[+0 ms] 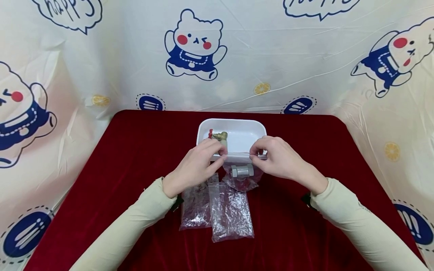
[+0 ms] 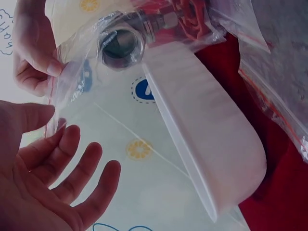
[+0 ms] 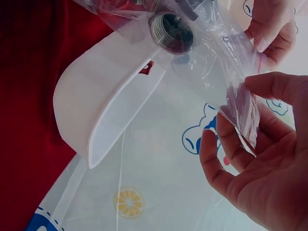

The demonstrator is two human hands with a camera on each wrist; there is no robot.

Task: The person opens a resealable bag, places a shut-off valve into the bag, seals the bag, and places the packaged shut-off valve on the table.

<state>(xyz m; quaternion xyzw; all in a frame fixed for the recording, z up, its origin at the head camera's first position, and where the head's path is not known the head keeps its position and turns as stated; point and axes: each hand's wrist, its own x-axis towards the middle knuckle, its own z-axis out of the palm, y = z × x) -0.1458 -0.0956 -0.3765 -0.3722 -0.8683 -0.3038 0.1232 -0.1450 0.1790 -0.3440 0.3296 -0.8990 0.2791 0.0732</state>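
Observation:
My left hand [image 1: 198, 162] and right hand [image 1: 281, 158] pinch opposite ends of the top edge of a clear zip bag [image 2: 77, 84]. The bag hangs between them over the front rim of a white tray [image 1: 247, 130]. Inside it is a grey metal valve [image 1: 242, 171] with a hexagonal body. Its threaded round opening [image 3: 172, 33] faces up in the right wrist view, and a red handle [image 2: 195, 21] shows through the plastic in the left wrist view. In the tray, partly behind my left fingers, lies a brass valve [image 1: 220, 136] with a red handle.
Two flat clear zip bags lie on the dark red cloth in front of the tray, a nearer bag [image 1: 232, 216] overlapping the left bag [image 1: 196, 210]. The red tablecloth [image 1: 298, 226] spreads around them. A white printed curtain [image 1: 237, 49] stands behind and at both sides.

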